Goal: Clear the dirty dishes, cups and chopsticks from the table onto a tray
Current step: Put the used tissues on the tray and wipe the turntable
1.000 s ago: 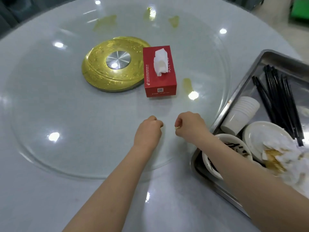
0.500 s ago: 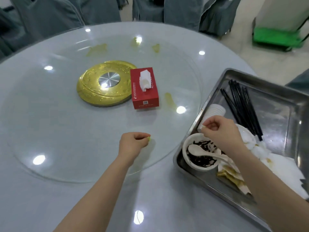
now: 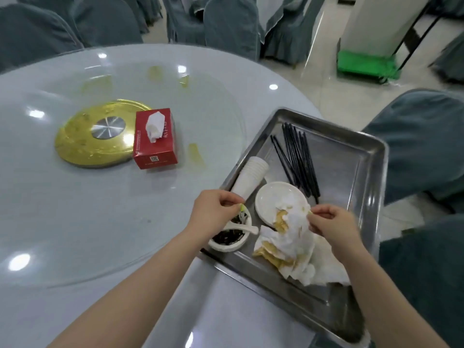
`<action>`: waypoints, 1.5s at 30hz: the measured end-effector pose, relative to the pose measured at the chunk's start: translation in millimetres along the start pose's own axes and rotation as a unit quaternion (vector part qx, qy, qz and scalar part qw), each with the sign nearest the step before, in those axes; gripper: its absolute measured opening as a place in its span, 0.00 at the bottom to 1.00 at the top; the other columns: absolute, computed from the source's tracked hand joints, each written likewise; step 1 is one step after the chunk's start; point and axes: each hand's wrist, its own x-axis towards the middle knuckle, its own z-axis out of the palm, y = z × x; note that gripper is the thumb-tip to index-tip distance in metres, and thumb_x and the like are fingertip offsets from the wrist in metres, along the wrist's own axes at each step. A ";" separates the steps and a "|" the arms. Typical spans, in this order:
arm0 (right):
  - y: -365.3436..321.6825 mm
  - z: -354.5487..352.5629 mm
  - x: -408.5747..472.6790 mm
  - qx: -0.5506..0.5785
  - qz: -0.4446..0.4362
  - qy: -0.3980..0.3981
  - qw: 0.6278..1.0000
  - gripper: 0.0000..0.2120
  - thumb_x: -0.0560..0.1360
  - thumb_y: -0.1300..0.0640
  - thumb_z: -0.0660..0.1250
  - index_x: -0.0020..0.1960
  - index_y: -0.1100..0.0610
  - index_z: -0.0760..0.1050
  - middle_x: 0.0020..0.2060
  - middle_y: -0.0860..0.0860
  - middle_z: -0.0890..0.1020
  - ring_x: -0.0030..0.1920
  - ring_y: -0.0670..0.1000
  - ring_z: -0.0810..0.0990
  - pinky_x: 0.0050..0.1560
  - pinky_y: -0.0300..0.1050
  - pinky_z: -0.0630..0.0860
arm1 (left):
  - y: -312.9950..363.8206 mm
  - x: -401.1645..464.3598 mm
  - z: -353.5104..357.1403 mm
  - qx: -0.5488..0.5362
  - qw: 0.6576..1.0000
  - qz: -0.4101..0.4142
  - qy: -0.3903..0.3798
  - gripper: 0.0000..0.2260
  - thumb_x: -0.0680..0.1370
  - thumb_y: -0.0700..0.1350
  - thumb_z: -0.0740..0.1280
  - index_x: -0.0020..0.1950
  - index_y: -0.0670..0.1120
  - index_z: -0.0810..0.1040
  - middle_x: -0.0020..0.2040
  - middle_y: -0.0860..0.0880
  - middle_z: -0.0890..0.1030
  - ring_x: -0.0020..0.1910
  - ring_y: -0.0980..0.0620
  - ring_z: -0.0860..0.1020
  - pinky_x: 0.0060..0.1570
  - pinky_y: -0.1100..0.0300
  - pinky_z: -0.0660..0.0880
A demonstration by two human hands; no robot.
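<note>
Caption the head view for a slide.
Both hands drop food scraps over a steel tray holding chopsticks, cups, a plate.

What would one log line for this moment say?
left hand: pinching scrap above bowl | right hand: pinching scrap above napkins | tray: loaded

Even, bright overhead light throws round glare spots across the glossy table (image 3: pixel 75 222) and a soft sheen onto the metal tray (image 3: pixel 371 156). Shadows fall faint. Wide-angle distortion bends the edges; the chairs (image 3: pixel 231 23) behind look slightly soft, perhaps motion-blurred.
</note>
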 end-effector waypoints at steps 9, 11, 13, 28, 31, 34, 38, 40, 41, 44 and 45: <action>-2.1 1.8 59.3 0.024 -0.022 -0.036 0.999 0.06 0.69 0.63 0.73 0.38 0.53 0.82 0.29 0.49 0.83 0.29 0.48 0.79 0.35 0.45 0.79 | 30.2 61.2 82.0 -0.007 0.995 -0.101 -0.024 0.06 0.77 0.42 0.68 0.42 0.50 0.82 0.41 0.50 0.84 0.41 0.53 0.83 0.49 0.59 0.79; -2.0 7.6 65.3 0.025 -0.025 -0.045 0.998 0.07 0.71 0.61 0.71 0.35 0.52 0.82 0.27 0.50 0.83 0.28 0.48 0.78 0.36 0.48 0.78 | 33.2 67.4 88.7 -0.037 0.991 -0.124 -0.029 0.07 0.79 0.43 0.65 0.49 0.45 0.83 0.42 0.49 0.83 0.46 0.49 0.82 0.53 0.56 0.79; -1.7 11.1 69.2 0.015 -0.033 -0.052 0.998 0.09 0.72 0.58 0.70 0.33 0.53 0.82 0.25 0.49 0.81 0.28 0.47 0.76 0.35 0.47 0.76 | 33.7 69.2 90.9 -0.048 0.989 -0.131 -0.042 0.07 0.80 0.44 0.64 0.49 0.47 0.82 0.46 0.48 0.83 0.49 0.50 0.81 0.54 0.56 0.78; -66.1 81.0 47.7 -0.084 -0.159 -0.179 0.967 0.08 0.75 0.59 0.67 0.48 0.49 0.83 0.40 0.41 0.83 0.42 0.38 0.80 0.42 0.30 0.72 | 2.7 16.2 -14.0 -0.132 0.980 -0.096 0.112 0.13 0.78 0.34 0.62 0.54 0.49 0.81 0.49 0.55 0.84 0.50 0.63 0.81 0.51 0.69 0.74; -78.7 120.8 29.4 -0.110 -0.198 -0.216 0.950 0.08 0.73 0.60 0.68 0.46 0.48 0.82 0.38 0.39 0.81 0.40 0.34 0.79 0.40 0.25 0.70 | -23.2 -0.6 -46.3 -0.150 0.970 -0.100 0.166 0.14 0.78 0.34 0.62 0.52 0.51 0.81 0.49 0.54 0.84 0.51 0.61 0.81 0.52 0.67 0.73; -84.1 161.8 8.6 -0.147 -0.209 -0.258 0.932 0.09 0.73 0.60 0.69 0.45 0.47 0.81 0.39 0.40 0.82 0.39 0.36 0.79 0.41 0.26 0.71 | -59.5 -17.2 -74.7 -0.094 0.960 -0.120 0.234 0.14 0.77 0.33 0.63 0.54 0.51 0.80 0.53 0.52 0.83 0.55 0.55 0.80 0.57 0.62 0.73; -82.8 224.2 -22.3 -0.251 -0.250 -0.329 0.875 0.08 0.73 0.59 0.68 0.49 0.50 0.82 0.41 0.43 0.83 0.38 0.39 0.77 0.46 0.31 0.72 | -120.5 -33.2 -109.1 0.148 0.939 -0.220 0.220 0.30 0.74 0.44 0.71 0.74 0.46 0.64 0.73 0.46 0.68 0.72 0.48 0.66 0.66 0.55 0.64; -78.4 256.6 -35.7 -0.322 -0.272 -0.361 0.832 0.10 0.74 0.57 0.68 0.55 0.53 0.81 0.50 0.48 0.83 0.48 0.46 0.80 0.56 0.39 0.73 | -146.0 -39.8 -120.8 0.240 0.915 -0.297 0.132 0.46 0.71 0.56 0.73 0.79 0.47 0.49 0.79 0.45 0.51 0.77 0.46 0.52 0.71 0.47 0.58; -76.6 271.5 -41.3 -0.355 -0.285 -0.378 0.806 0.14 0.75 0.56 0.68 0.60 0.54 0.79 0.56 0.50 0.81 0.54 0.49 0.79 0.60 0.42 0.72 | -154.8 -43.0 -123.8 0.276 0.900 -0.321 0.099 0.50 0.69 0.61 0.72 0.79 0.48 0.44 0.79 0.46 0.45 0.78 0.45 0.48 0.71 0.43 0.57; -73.6 309.2 -52.2 -0.412 -0.336 -0.408 0.742 0.21 0.76 0.54 0.67 0.68 0.56 0.72 0.65 0.54 0.73 0.63 0.54 0.73 0.65 0.45 0.66 | -169.0 -47.1 -125.4 0.323 0.885 -0.327 0.075 0.52 0.67 0.69 0.68 0.78 0.50 0.41 0.79 0.49 0.40 0.78 0.45 0.45 0.70 0.39 0.57; -72.5 319.0 -54.1 -0.422 -0.345 -0.412 0.730 0.21 0.76 0.54 0.67 0.68 0.57 0.72 0.65 0.55 0.72 0.63 0.55 0.73 0.65 0.45 0.66 | -170.3 -46.9 -125.6 0.321 0.886 -0.326 0.076 0.52 0.67 0.70 0.67 0.78 0.51 0.41 0.79 0.49 0.40 0.78 0.46 0.45 0.71 0.40 0.57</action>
